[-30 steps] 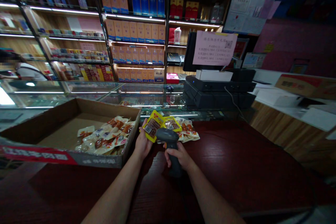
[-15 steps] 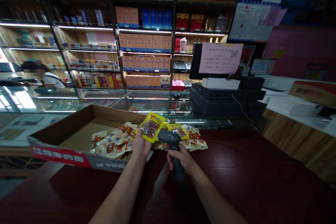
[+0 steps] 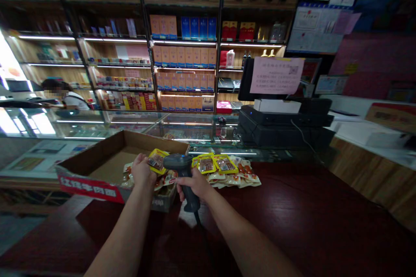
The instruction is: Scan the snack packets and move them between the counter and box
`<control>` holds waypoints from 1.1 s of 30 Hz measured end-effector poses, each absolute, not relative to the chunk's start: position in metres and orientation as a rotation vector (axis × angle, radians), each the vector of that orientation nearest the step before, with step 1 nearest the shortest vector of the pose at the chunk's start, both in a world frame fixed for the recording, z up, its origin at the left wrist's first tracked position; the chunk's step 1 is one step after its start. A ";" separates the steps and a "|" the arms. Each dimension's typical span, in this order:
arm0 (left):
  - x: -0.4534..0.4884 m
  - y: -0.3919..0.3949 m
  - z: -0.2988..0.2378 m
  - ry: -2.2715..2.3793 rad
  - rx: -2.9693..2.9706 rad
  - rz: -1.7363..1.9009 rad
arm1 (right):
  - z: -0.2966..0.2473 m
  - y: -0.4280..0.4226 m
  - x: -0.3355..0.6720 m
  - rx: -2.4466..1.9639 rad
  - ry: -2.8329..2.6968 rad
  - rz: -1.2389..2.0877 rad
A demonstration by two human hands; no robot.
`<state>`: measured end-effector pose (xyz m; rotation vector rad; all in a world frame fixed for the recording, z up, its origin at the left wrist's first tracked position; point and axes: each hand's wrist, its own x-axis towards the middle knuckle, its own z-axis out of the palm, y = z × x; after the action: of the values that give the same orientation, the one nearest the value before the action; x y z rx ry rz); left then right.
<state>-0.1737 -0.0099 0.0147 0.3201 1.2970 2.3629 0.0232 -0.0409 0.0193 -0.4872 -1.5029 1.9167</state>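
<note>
My left hand (image 3: 143,172) is closed on the edge of a yellow snack packet (image 3: 157,161) with a clear window showing brown contents. It is held over the right part of an open cardboard box (image 3: 89,188). My right hand (image 3: 198,184) grips the handle of a dark barcode scanner (image 3: 186,181), its head close beside the packet. Inside the box, pale snack packets (image 3: 169,178) are partly hidden by my left hand and the scanner. To the right, two yellow packets (image 3: 225,164) rest on a pile of pale packets (image 3: 247,175) on the table.
The dark red table (image 3: 279,216) borders a glass display counter (image 3: 182,119). A monitor with a pink notice (image 3: 276,75) stands above a black cash drawer (image 3: 260,130). Shelves of boxes (image 3: 185,56) line the back wall. A person (image 3: 69,95) is behind the counter at far left.
My left hand has moved left with a yellow packet, over the box. The scanner in my right hand has moved left too. A second yellow packet now shows plainly on the pile.
</note>
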 end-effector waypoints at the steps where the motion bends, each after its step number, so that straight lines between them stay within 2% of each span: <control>1: -0.178 -0.011 0.015 1.417 0.319 2.428 | 0.020 -0.041 0.022 -0.491 -1.499 1.917; 5: -0.171 -0.021 0.025 1.834 0.649 2.632 | 0.019 -0.038 0.025 -0.487 -1.458 1.903; 8: -0.136 -0.027 0.028 1.683 1.122 2.583 | 0.015 -0.032 0.042 -0.510 -1.400 1.857; 12: -0.072 -0.015 0.004 1.511 1.568 2.108 | 0.004 -0.026 0.085 -0.599 -1.295 1.722; 18: -0.027 0.021 -0.050 2.114 1.630 1.365 | -0.032 -0.023 0.146 -0.641 -1.161 1.620; 22: -0.032 0.036 -0.061 2.317 1.509 1.169 | -0.056 -0.021 0.157 -0.633 -1.101 1.644; 25: -0.038 0.037 -0.060 2.312 1.425 1.278 | -0.063 -0.018 0.156 -0.616 -1.112 1.670; 28: -0.039 0.030 -0.060 2.110 1.334 1.655 | -0.064 -0.017 0.155 -0.606 -1.141 1.695; 31: -0.035 0.023 -0.063 1.710 1.037 1.995 | -0.063 -0.020 0.155 -0.603 -1.172 1.713; 33: -0.031 0.019 -0.066 1.334 0.832 2.031 | -0.063 -0.023 0.155 -0.587 -1.196 1.739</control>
<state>-0.0313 0.0191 -0.0662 0.8318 1.3335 2.0313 0.1547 -0.0232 -0.0625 -0.5868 -1.1964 1.7387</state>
